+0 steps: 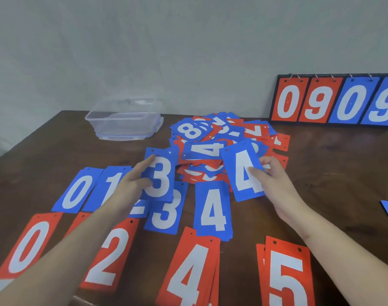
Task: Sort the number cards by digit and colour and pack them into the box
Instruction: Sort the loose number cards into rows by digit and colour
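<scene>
A blue 3 card [159, 176] was held in the left hand [131, 184], pinched along its left edge between thumb and fingers, and a blue 4 card [242, 173] was gripped the same way at its right edge by the right hand [274, 184]. Both cards were carried face up above the dark table [321, 184], with their long axes running roughly from six to twelve o'clock, digits upright to the wearer and punched holes at the far end. The held 4 was tilted slightly, its top leaning toward eleven o'clock. The relation on which the coming move was judged to turn was this: the blue 3 pile [166, 217] lay just at five o'clock of the left hand, partly under the held card, and the blue 4 pile [211, 209] lay at about seven o'clock of the right hand, each pile nearer to the hand already carrying its digit. The piles' long axes were matched closely to the held cards, so little turning was thought needed, only a slight straightening of the 4. The unsorted heap [221, 138] remained at twelve o'clock of both hands, and the clear box [124, 122], holding no cards, stood at about eleven o'clock, well apart, so packing was judged still some way off.
</scene>
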The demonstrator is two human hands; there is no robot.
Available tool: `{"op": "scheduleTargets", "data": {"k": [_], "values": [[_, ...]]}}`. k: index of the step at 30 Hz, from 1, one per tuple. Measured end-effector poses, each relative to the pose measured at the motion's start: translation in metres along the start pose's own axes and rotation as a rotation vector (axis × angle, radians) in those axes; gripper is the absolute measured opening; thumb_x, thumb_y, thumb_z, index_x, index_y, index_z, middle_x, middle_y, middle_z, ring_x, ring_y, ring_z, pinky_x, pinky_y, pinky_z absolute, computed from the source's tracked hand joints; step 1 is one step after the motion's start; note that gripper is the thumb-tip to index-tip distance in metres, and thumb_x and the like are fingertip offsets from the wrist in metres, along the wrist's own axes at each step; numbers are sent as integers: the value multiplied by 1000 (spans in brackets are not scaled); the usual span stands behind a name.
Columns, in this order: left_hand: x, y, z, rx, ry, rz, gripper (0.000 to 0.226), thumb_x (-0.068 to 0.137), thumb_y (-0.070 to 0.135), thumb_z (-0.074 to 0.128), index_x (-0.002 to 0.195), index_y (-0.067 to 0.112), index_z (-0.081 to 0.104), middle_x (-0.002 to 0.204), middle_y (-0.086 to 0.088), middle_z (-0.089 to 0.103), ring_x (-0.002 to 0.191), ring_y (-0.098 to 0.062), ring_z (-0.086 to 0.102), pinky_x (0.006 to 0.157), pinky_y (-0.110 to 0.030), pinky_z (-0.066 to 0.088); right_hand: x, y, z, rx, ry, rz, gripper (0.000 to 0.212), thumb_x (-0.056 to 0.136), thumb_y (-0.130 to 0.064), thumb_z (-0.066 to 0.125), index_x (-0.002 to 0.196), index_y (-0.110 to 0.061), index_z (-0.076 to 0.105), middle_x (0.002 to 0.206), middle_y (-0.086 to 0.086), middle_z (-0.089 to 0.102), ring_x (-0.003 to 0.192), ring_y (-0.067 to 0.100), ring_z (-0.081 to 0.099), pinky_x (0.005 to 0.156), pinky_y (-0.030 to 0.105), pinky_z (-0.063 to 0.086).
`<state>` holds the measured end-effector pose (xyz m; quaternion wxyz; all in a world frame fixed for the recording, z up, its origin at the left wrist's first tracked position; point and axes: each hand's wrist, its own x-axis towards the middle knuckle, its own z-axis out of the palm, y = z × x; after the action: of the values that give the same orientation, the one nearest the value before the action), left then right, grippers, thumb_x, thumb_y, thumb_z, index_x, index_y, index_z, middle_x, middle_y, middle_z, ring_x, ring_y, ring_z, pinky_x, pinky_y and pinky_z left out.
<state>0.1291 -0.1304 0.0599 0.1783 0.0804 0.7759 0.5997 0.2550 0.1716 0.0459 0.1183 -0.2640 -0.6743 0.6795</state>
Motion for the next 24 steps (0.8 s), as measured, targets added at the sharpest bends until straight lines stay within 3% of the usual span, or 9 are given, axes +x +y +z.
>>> {"op": "scheduleTargets", "data": {"k": [3,5,8,12,13,17,19,21,24], "values": [[-2,-2,-9,39,98,19,34,101,22,57,119,48,69,110,37,65,110,8,58,97,-25,47,-4,0,6,-44,-57,24,17,99,-22,64,111,-21,52,107,-1,72,81,12,76,63,26,59],[-4,-5,-12,111,135,8,29,100,25,61,116,46,70,112,25,70,106,-2,66,97,-33,53,-6,0,9,-87,-102,41,18,99,-15,63,111,-17,50,109,2,74,82,17,77,68,33,62],[-7,-11,-11,235,89,5,40,97,18,66,113,54,64,123,11,67,104,-14,69,92,-42,57,-8,1,11,-186,-169,61,31,96,-10,65,117,-23,46,113,0,72,86,17,76,75,37,63],[-10,-11,1,363,-21,24,64,95,14,68,139,54,43,124,8,49,87,-2,64,59,-17,53,-12,6,11,-225,-228,88,60,93,-4,66,133,-39,37,115,-2,72,95,20,75,87,51,60],[-10,-11,4,364,-45,16,73,95,12,68,145,52,35,120,9,49,86,-3,65,55,-15,51,-13,7,10,-223,-226,91,57,94,-5,66,131,-40,39,115,-4,72,96,20,75,87,51,60],[-7,-9,12,460,-116,48,91,94,5,67,155,48,13,133,10,44,128,-18,56,56,-12,50,-19,6,5,-206,-152,120,21,103,-18,55,117,-33,53,115,-4,70,93,17,75,86,48,61],[-2,-9,12,580,-117,76,91,95,5,65,156,46,12,139,7,42,95,-12,68,51,-18,50,-22,7,3,-208,-132,150,15,105,-22,50,116,-27,59,114,-3,72,92,15,75,86,45,60],[1,-9,12,696,-115,77,84,94,8,65,152,48,20,124,10,52,66,-12,61,58,-36,59,-26,6,6,-229,-122,165,13,105,-27,50,113,-25,60,110,-4,73,92,14,75,87,42,60],[5,-15,12,835,-91,107,68,92,14,67,144,42,33,96,-4,64,70,-19,65,61,-40,57,-31,6,17,-280,-130,126,11,104,-28,53,104,-21,61,106,-3,73,90,13,73,77,31,57]]}}
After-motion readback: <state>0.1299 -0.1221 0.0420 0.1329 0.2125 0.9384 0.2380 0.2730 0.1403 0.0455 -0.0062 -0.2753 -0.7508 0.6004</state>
